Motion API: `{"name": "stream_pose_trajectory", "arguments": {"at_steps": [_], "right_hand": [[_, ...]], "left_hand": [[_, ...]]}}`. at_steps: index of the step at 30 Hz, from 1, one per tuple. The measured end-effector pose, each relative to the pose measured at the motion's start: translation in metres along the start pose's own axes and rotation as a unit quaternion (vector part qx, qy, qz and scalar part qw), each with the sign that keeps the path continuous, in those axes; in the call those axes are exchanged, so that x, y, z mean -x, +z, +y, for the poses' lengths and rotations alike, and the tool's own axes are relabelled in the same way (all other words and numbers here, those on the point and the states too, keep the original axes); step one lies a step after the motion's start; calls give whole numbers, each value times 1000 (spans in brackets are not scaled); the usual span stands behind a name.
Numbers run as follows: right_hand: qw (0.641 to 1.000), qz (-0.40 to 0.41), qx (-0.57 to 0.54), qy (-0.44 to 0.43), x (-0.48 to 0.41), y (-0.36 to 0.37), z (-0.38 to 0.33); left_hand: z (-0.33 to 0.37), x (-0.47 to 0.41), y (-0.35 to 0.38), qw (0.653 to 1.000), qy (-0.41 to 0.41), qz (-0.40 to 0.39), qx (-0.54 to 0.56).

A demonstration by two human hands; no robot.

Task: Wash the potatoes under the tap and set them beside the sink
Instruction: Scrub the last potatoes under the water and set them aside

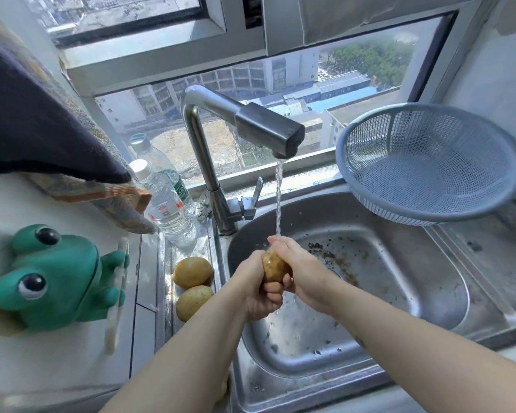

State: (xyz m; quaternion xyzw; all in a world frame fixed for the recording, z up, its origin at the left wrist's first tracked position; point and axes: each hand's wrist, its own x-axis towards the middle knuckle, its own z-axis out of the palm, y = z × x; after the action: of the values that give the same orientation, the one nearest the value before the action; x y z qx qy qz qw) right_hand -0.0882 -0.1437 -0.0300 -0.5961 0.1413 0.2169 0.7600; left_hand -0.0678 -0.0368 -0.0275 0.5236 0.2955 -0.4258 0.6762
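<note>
You have one potato (274,266) clamped between both hands over the sink (399,293), right under the stream from the tap (268,129). Your left hand (258,289) wraps it from below at 7 o'clock, fingers curled shut around its lower end. Your right hand (300,272) closes over it from 3 o'clock, fingertips reaching up to where the water lands. Each grip is closed on that same potato; neither hand is free.

Two more potatoes sit on the steel ledge just beside the sink at 9 o'clock of your hands: the farther potato (192,272) and the nearer potato (193,302), touching or nearly so. Whether they are already washed I cannot tell from their look.

Expect the held potato to be firm, fairly dense and hard to bruise, so you can squeeze it without worry. Wet skin is the trouble: it will likely be slick, and the rounded ends give little purchase. Hold it across its middle with your palm behind it, not by the tips, and turn it in short steps so one hand always has it cupped. If it slips it should only drop into the basin, among the dirt flecks near the drain, and need rinsing again.

A blue colander (429,162) leans at 2 o'clock, clear of your work.
</note>
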Motion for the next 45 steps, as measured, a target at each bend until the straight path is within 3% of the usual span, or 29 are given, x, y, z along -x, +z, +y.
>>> {"name": "stream_pose_trajectory", "arguments": {"at_steps": [3,8,11,17,22,24,27,29,34,37,41,45], "right_hand": [[999,-23,28,-24,-2,-4,4],[986,119,77,-86,-10,2,2],[985,159,26,-59,-13,3,-1],[999,32,-10,-13,-3,-1,0],[998,-12,65,-12,3,-8,3],[993,18,110,-42,2,-6,4],[981,133,108,-86,-4,1,0],[977,185,75,-71,-10,4,0],[978,204,-50,-5,-21,7,2],[980,187,-69,-12,-16,5,2],[991,110,-67,-45,-5,4,8],[992,55,46,-105,4,0,16]], "left_hand": [[5,1,4,1000,-1,5,-10],[1,1,17,998,54,24,5],[0,3,23,997,72,33,12],[4,3,12,996,65,49,-19],[2,6,11,999,24,33,-11],[2,5,13,999,36,36,-11],[1,5,21,996,77,32,-12],[0,6,26,995,92,25,-3],[-7,9,26,989,137,-19,-47],[-9,6,18,986,158,3,-55],[-3,2,2,991,124,41,-42],[1,3,-1,997,61,13,-43]]}}
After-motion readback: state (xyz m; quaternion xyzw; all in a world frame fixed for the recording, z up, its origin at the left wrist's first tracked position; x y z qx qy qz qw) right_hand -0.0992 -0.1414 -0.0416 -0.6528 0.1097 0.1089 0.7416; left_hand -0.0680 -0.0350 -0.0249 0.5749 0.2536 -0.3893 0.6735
